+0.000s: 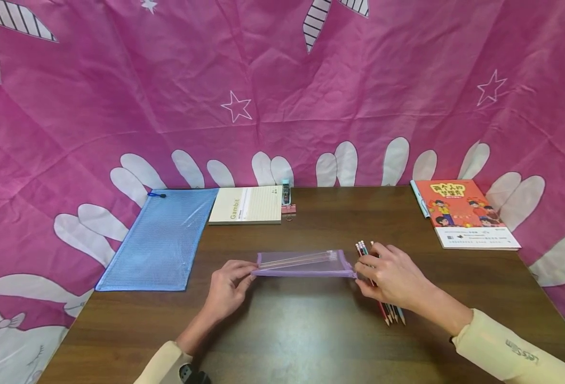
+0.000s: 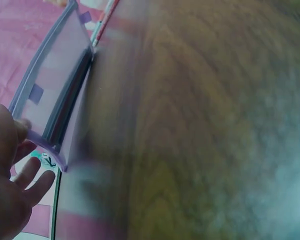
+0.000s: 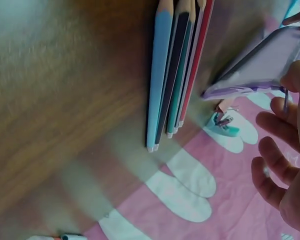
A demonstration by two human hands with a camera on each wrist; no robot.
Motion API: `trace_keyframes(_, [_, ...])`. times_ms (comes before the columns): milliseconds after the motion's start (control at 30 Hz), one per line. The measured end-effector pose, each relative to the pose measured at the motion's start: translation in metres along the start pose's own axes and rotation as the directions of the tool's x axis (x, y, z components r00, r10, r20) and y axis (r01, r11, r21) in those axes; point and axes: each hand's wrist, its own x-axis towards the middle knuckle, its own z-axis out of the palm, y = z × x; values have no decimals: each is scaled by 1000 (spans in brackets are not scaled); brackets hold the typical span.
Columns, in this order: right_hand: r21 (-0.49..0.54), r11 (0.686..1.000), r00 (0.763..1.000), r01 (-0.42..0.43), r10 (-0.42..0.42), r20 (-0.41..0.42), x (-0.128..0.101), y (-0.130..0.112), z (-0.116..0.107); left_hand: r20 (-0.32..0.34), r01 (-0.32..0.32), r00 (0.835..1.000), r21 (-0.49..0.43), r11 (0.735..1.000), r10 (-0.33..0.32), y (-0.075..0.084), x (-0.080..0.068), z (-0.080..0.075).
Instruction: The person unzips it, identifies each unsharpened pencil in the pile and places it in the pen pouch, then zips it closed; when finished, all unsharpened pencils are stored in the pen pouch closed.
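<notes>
Hands are meeting at a purple mesh pouch (image 1: 303,264) lying at the middle of the tabletop (image 1: 292,330). Left hand (image 1: 228,289) is pinching its left end in its grip, while right hand (image 1: 394,277) is pinching the right end, so the pouch is stretching between both grips. Pencils (image 1: 380,288) are lying under the right hand. Farther up, a blue zip bag (image 1: 159,240), a notepad (image 1: 247,205) and an orange book (image 1: 462,213) are lying near the pink cloth (image 1: 282,90).

pencils (image 3: 172,75) side by side on table (image 3: 65,100) | right hand (image 3: 285,150) beside purple pouch (image 3: 255,70)
</notes>
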Motion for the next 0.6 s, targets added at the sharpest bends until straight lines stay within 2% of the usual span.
trace_keyframes(200, [50, 998, 999, -48, 46, 23, -4, -3, 6, 85, 30, 996, 44, 999, -33, -1, 0, -1])
trace_keyframes(367, [47, 995, 991, -91, 85, 102, -5, -10, 15, 168, 54, 983, 82, 995, -67, -1, 2, -2])
trace_keyframes(500, [50, 993, 979, -108, 98, 179, -7, -18, 20, 242, 84, 964, 130, 988, -114, 3, 1, -4])
trace_keyframes(600, [58, 993, 979, -100, 88, 185, -9, -21, 22, 302, 106, 941, 169, 980, -154, 7, -1, -9])
